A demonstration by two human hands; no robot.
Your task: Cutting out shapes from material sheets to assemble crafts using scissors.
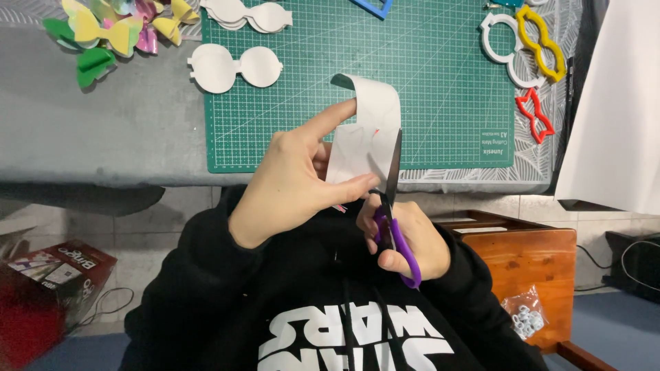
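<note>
Honestly, the left hand [292, 182] pinches the curling white sheet [364, 134]; the right hand [405, 237], gripping purple scissors [393, 206] with blades seemingly nearly closed, could nick that thumb.

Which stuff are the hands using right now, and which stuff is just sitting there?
In use:
left hand holding the white sheet
right hand working the purple-handled scissors

Just lying about:
white cut-out shape
colourful bows
yellow template
red template
green cutting mat

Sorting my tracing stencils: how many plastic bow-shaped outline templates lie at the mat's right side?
3: white template, yellow template overlapping it, red template below. Others may lie beyond the top edge.
</note>
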